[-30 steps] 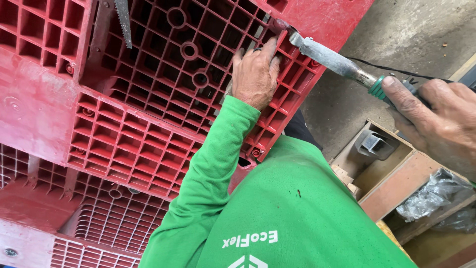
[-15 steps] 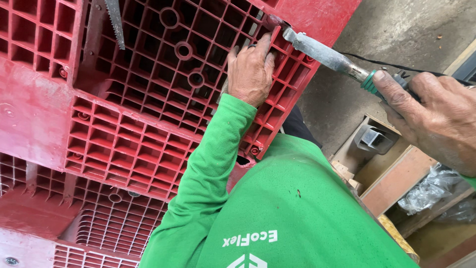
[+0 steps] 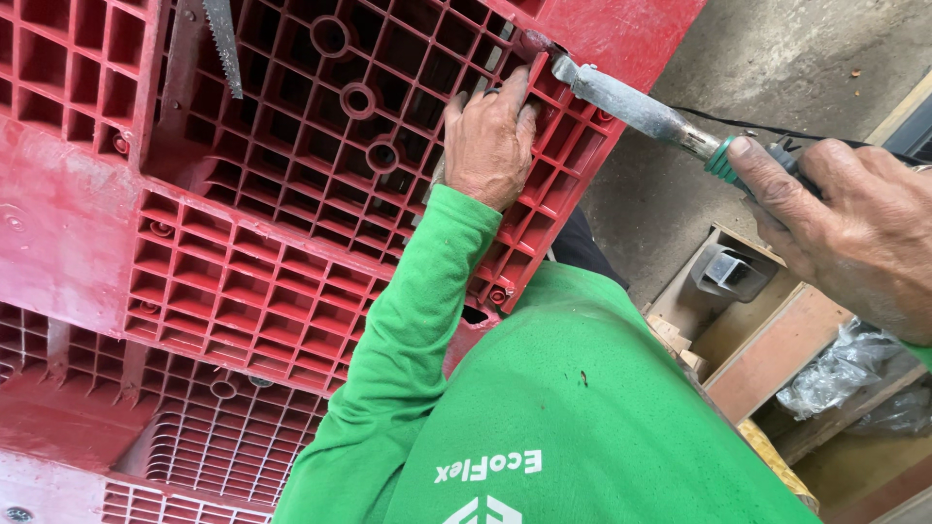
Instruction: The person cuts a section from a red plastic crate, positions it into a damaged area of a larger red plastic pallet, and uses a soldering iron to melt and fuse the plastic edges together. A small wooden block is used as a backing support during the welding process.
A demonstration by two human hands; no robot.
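A red plastic pallet [image 3: 243, 243] stands tilted in front of me, its ribbed underside facing me. My left hand [image 3: 490, 136], in a green sleeve, presses on the ribs near the pallet's upper right corner, fingers curled over a rib. My right hand [image 3: 854, 223] grips the green-collared handle of a hand tool with a long grey metal barrel [image 3: 621, 97]. The barrel's tip touches the pallet's edge just above my left fingers. A black cable [image 3: 777, 129] runs from the handle.
A saw blade [image 3: 221, 44] sticks down into the pallet grid at the upper left. A second red pallet [image 3: 126, 427] lies below. At the right stands a wooden box [image 3: 767, 359] holding a grey metal part [image 3: 728, 272], beside a crumpled plastic bag [image 3: 845, 364] on concrete floor.
The tool's tip has crept slightly up and left along the pallet's corner. My left hand stays on the same ribs.
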